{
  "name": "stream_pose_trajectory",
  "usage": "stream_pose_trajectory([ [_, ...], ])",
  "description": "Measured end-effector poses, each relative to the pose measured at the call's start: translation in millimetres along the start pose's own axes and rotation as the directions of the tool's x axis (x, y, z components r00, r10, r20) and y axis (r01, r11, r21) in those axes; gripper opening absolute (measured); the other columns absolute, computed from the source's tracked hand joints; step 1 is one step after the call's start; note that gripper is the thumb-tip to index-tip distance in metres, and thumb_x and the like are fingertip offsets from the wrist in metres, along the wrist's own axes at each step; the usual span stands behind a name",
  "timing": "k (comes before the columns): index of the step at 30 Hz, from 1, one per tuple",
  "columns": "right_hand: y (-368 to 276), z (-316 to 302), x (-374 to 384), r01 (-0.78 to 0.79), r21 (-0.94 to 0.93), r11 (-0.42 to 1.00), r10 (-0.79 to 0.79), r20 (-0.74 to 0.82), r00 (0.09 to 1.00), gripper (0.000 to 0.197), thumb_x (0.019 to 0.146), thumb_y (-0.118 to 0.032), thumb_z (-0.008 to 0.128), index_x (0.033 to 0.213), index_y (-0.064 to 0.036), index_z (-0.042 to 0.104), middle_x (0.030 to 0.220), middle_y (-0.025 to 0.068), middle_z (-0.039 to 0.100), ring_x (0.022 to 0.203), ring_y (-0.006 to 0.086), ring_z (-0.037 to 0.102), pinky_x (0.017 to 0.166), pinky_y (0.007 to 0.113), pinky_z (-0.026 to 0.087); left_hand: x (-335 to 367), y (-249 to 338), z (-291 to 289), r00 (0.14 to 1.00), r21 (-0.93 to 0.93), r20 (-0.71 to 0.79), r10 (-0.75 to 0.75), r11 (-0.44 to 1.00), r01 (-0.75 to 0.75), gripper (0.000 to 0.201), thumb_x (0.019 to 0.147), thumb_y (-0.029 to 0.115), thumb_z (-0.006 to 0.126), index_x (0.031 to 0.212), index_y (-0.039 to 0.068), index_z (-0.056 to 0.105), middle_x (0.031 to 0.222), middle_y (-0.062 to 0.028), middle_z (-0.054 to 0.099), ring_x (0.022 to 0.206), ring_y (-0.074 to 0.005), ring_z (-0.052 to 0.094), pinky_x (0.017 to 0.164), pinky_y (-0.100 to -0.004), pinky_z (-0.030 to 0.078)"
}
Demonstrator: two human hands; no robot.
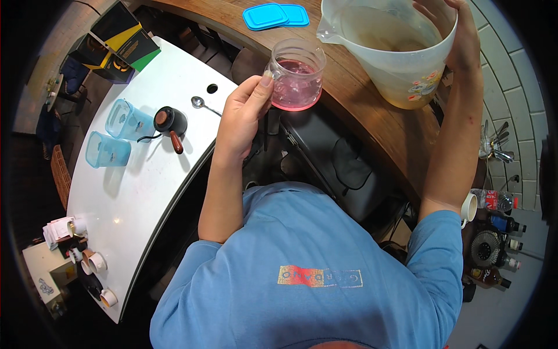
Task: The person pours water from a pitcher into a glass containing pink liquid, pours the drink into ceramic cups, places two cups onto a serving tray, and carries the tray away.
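My left hand (243, 110) is closed on the handle of a clear glass mug (297, 87), raised in front of the wooden counter's edge. The mug's lower part looks pink; I cannot tell whether this is liquid or tinted glass. On the right, my right hand (465, 43) grips the far right side of a large translucent plastic pitcher (378, 64) printed with flowers. Its spout points left toward the mug, with a gap between them. Some brownish liquid shows inside the pitcher. Part of the right hand is hidden behind the pitcher's wall.
Two blue lids (266, 16) lie on the wooden counter (360, 110). On the white table (139, 203) to the left stand two blue plastic containers (108, 150), a small black pot (170, 120) with a wooden handle, a spoon (199, 102) and several cups. Bottles (488, 276) stand at right.
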State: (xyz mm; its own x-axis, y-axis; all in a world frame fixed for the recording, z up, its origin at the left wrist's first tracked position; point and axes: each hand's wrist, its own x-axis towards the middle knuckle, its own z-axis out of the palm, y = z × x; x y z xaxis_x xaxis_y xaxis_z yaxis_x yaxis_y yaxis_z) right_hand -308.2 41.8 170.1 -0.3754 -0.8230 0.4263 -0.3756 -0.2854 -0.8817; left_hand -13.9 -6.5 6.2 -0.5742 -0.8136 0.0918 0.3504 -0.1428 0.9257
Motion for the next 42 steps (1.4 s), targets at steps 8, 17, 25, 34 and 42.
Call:
stream_pose_trajectory([
  [8, -18, 33, -20, 0.078, -0.119, 0.99, -0.087, -0.068, 0.994, 0.057, 0.088, -0.039, 0.04, 0.119, 0.0049, 0.057, 0.114, 0.0172, 0.066, 0.111, 0.0261, 0.058, 0.103, 0.038, 0.035, 0, -2, -6, 1.0, -0.046, 0.006, 0.001, 0.999, -0.001, 0.029, 0.1, 0.03, 0.053, 0.086, 0.006, 0.062, 0.071, 0.0075, 0.047, 0.065, -0.0025, 0.035, 0.06, -0.0204, 0.03],
  [17, -11, 23, -12, 0.076, -0.112, 0.991, -0.082, -0.053, 0.995, 0.056, 0.089, -0.039, 0.04, 0.12, 0.0048, 0.057, 0.115, 0.0167, 0.066, 0.112, 0.0252, 0.058, 0.101, 0.037, 0.036, -1, 1, 0, 1.0, -0.004, -0.016, 0.008, 1.0, -0.008, 0.027, 0.102, 0.029, 0.05, 0.084, 0.009, 0.055, 0.068, 0.0067, 0.036, 0.061, -0.0051, 0.029, 0.056, -0.0224, 0.025],
  [25, -8, 3, -3, 0.01, 0.0, 1.0, -0.01, 0.049, 0.999, 0.055, 0.088, -0.04, 0.042, 0.119, 0.0035, 0.058, 0.114, 0.0157, 0.067, 0.109, 0.0245, 0.059, 0.1, 0.036, 0.037, 0, 0, 0, 1.0, -0.011, -0.017, -0.003, 1.0, 0.003, 0.027, 0.102, 0.029, 0.05, 0.085, 0.008, 0.056, 0.069, 0.0069, 0.037, 0.062, -0.0048, 0.03, 0.056, -0.0223, 0.025],
  [34, -1, 7, 0, -0.008, -0.012, 1.0, 0.008, 0.006, 1.0, 0.054, 0.09, -0.038, 0.04, 0.119, 0.0038, 0.058, 0.115, 0.0163, 0.066, 0.11, 0.0242, 0.058, 0.101, 0.035, 0.036, -1, 0, 1, 0.999, -0.029, -0.036, -0.011, 1.0, 0.01, 0.026, 0.102, 0.028, 0.05, 0.085, 0.009, 0.056, 0.068, 0.007, 0.036, 0.061, -0.0046, 0.03, 0.056, -0.0221, 0.024],
  [42, -4, 14, -3, 0.042, -0.056, 0.998, -0.042, -0.007, 0.999, 0.054, 0.09, -0.037, 0.04, 0.12, 0.005, 0.058, 0.116, 0.0176, 0.066, 0.11, 0.025, 0.059, 0.1, 0.035, 0.037, -2, -2, -3, 1.0, -0.018, -0.021, -0.005, 1.0, 0.005, 0.026, 0.102, 0.027, 0.05, 0.086, 0.008, 0.057, 0.068, 0.007, 0.037, 0.061, -0.0045, 0.03, 0.055, -0.0222, 0.024],
])
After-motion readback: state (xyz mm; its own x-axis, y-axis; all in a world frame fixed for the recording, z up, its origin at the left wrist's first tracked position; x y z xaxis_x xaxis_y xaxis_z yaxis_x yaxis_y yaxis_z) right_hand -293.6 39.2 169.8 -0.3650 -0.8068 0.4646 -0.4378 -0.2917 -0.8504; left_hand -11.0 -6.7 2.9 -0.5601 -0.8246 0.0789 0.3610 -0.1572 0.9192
